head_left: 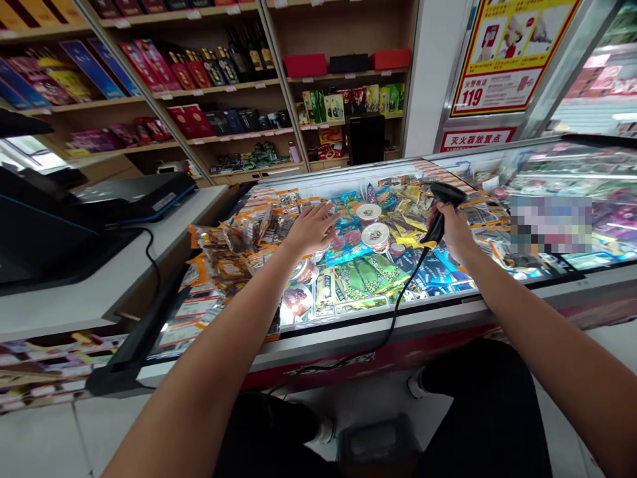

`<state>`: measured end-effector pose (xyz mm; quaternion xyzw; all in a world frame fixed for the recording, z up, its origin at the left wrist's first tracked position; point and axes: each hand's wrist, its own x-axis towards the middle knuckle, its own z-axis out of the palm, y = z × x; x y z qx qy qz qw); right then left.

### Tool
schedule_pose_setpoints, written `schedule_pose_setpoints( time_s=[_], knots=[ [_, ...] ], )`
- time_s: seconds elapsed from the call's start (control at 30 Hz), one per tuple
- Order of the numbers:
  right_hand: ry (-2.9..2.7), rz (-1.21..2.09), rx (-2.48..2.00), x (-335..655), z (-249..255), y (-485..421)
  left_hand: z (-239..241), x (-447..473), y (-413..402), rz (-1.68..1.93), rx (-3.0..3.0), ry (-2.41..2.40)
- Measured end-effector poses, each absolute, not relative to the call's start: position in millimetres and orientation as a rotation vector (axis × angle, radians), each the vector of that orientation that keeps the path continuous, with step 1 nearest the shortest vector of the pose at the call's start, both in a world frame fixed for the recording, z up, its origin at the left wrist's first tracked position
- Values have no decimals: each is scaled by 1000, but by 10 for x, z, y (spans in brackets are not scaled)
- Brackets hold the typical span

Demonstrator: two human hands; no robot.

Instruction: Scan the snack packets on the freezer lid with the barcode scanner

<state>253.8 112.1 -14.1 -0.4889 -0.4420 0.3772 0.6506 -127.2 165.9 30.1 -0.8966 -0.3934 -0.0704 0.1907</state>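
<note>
My right hand (454, 229) is closed round the handle of a black barcode scanner (442, 202), whose head points left over the freezer top. Its black cable (398, 302) hangs down over the front edge. My left hand (312, 227) lies open, fingers spread, on the pile of snack packets (348, 249) on the glass-topped chest freezer (432, 318). Just right of the left hand are two round white-lidded tubs (374, 234). Orange packets (223, 255) lie to its left, green ones (368, 273) nearer me.
A white counter (99, 285) at left carries a black till terminal (60, 226) and cable. Wooden shelves (249, 86) of boxed goods and bottles stand behind. A red and yellow poster (507, 53) hangs at upper right. My dark-trousered legs (478, 411) are below the freezer front.
</note>
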Motion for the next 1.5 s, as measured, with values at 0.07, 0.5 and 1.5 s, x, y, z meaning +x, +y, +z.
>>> schedule_pose_setpoints(
  time_s=[0.07, 0.5, 1.5],
  knots=[
    [-1014, 848, -1127, 2567, -187, 1168, 361, -1221, 1564, -274, -2523, -1060],
    [-944, 1020, -778, 2700, 190, 872, 398, -459, 929, -222, -2718, -843],
    [-1339, 1824, -1136, 2288, 576, 1204, -9, -421, 908, -168, -2535, -1308]
  ],
)
